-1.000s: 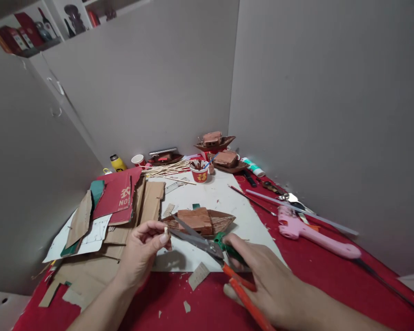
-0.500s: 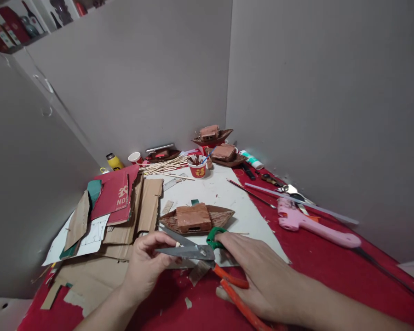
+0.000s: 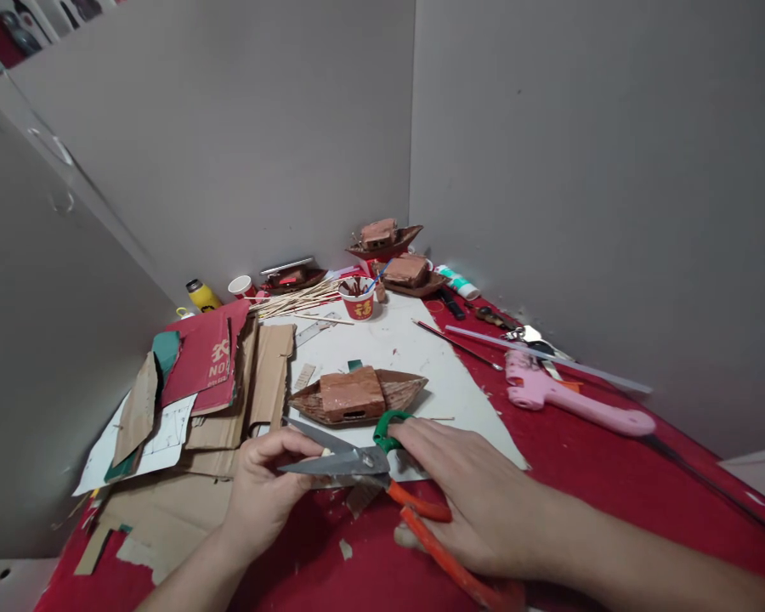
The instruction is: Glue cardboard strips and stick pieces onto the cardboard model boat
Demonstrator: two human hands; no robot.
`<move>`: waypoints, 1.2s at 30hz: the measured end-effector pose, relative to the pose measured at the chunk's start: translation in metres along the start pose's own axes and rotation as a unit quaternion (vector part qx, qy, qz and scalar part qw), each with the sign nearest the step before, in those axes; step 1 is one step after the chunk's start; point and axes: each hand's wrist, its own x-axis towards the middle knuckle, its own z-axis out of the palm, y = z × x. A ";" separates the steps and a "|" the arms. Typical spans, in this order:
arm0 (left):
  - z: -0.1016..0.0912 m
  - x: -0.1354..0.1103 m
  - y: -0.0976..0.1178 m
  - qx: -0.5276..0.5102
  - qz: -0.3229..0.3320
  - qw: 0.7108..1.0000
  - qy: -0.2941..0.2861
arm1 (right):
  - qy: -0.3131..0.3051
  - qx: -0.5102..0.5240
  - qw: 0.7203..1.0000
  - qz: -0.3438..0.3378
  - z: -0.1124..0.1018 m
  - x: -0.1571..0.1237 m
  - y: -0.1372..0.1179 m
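Observation:
My right hand [image 3: 465, 484] is wrapped round a pair of scissors [image 3: 350, 463], with a green loop near its index finger and orange handles below. The two blades stand apart and point left. My left hand [image 3: 271, 476] is closed in a pinch right at the blades. A small pale piece [image 3: 325, 452] shows at its fingertips between them; the fingers hide most of it. Just beyond the scissors, a brown model boat [image 3: 352, 395] with a cardboard cabin rests on the white sheet [image 3: 395, 340].
Torn cardboard [image 3: 271, 370] is piled at the left. A pink glue gun [image 3: 548, 395] and a clear glue stick [image 3: 548, 361] lie at the right. Toward the back are a paper cup with brown paint [image 3: 357, 302], wooden sticks [image 3: 293, 302] and other model boats [image 3: 382, 238].
The whole view has shifted slightly, with the table things a little further left and up. Both hands keep their hold, and the scissor blades remain apart.

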 end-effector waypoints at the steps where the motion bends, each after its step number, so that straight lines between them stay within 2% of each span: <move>1: 0.000 0.000 0.000 0.001 0.000 1.000 -0.002 | -0.005 0.000 1.000 0.002 0.000 0.001 0.000; 14: 0.006 -0.008 -0.003 0.012 -0.042 0.998 -0.033 | -0.038 0.013 0.998 0.038 0.006 0.001 -0.004; 22: 0.014 -0.012 -0.005 -0.097 -0.074 0.992 -0.036 | -0.034 0.009 0.999 0.042 0.004 0.000 -0.008; 25: 0.012 -0.014 -0.007 -0.081 -0.076 0.993 -0.036 | -0.021 -0.014 0.999 0.037 0.005 0.001 -0.006; 30: 0.015 -0.019 -0.007 -0.026 -0.074 0.996 -0.036 | 0.019 -0.045 0.999 -0.015 0.009 0.001 0.000; 33: 0.018 -0.018 -0.005 0.000 -0.069 0.997 -0.041 | 0.009 -0.040 0.999 -0.010 0.011 -0.001 0.001; 36: 0.019 -0.018 -0.004 -0.022 -0.085 0.995 -0.054 | 0.001 -0.019 1.000 0.014 0.011 -0.002 -0.001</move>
